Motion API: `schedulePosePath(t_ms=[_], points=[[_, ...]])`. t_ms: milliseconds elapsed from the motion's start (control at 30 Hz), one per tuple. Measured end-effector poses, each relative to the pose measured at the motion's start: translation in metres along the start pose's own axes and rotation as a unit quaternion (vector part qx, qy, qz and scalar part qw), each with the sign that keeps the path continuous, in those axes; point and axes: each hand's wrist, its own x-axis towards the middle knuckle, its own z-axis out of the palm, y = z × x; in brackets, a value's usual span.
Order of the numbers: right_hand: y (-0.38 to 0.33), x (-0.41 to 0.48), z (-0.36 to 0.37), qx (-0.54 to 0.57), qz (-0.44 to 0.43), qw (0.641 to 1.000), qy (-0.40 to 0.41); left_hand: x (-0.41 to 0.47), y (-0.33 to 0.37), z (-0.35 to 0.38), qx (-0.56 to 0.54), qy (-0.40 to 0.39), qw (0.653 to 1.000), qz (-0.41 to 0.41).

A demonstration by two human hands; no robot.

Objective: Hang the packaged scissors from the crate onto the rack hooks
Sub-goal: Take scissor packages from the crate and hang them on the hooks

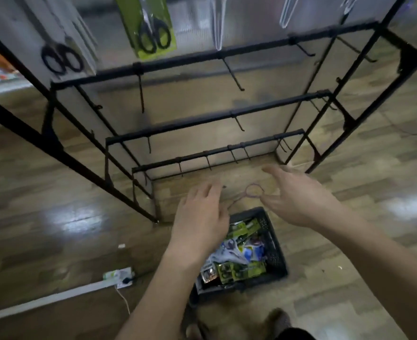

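Note:
A black crate [275,244] stands on the floor below me, filled with several packaged scissors [238,269], some green, some white and blue. Both hands hover over it and hold nothing. My left hand [200,219] is above the crate's left side, fingers relaxed. My right hand [300,200] is above its far right corner, fingers spread. A thin purple loop [254,191] shows between the hands; I cannot tell what it is. The black rack [202,58] rises ahead with many bare hooks. On its top row hang a green scissors pack [151,28] and a white scissors pack [62,54].
Clear packs [217,23] hang at the rack's upper right. A white power strip [119,277] with a cable lies on the wooden floor to the left of the crate. My shoes [276,320] are just in front of the crate.

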Motion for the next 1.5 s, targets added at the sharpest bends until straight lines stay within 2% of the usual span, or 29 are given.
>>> schedulePosePath(t_ms=[100, 200, 367, 467, 600, 700, 800, 1000, 1167, 1300, 1500], points=[[0.014, 0.048, 0.071, -0.028, -0.033, 0.999, -0.016, 0.007, -0.032, 0.073, -0.008, 0.024, 1.0, -0.007], [0.04, 0.1, 0.191, -0.044, -0.052, 0.996, -0.063, 0.027, -0.072, 0.169, -0.013, 0.034, 0.999, -0.02], [0.11, 0.191, 0.41, -0.058, -0.078, 0.988, -0.121, 0.09, -0.145, 0.369, -0.011, 0.001, 1.0, -0.028], [0.162, 0.244, 0.517, -0.076, -0.073, 0.984, -0.147, 0.125, -0.181, 0.481, -0.004, -0.034, 0.999, -0.03], [0.222, 0.302, 0.621, -0.104, -0.079, 0.983, -0.13, 0.159, -0.22, 0.597, 0.01, -0.052, 0.998, -0.037], [0.243, 0.338, 0.674, -0.12, -0.112, 0.979, -0.12, 0.17, -0.239, 0.653, -0.009, -0.058, 0.995, -0.075], [0.247, 0.354, 0.71, -0.143, -0.145, 0.97, -0.129, 0.161, -0.241, 0.678, -0.018, -0.068, 0.991, -0.112], [0.252, 0.335, 0.726, -0.167, -0.163, 0.965, -0.119, 0.129, -0.23, 0.666, 0.04, -0.146, 0.979, -0.136], [0.258, 0.342, 0.721, -0.151, -0.145, 0.975, -0.073, 0.144, -0.231, 0.686, 0.035, -0.131, 0.982, -0.135], [0.257, 0.341, 0.725, -0.181, -0.116, 0.972, -0.091, 0.158, -0.228, 0.712, 0.03, -0.146, 0.98, -0.135], [0.239, 0.323, 0.706, -0.196, -0.165, 0.966, -0.036, 0.158, -0.235, 0.722, 0.022, -0.132, 0.98, -0.145]])
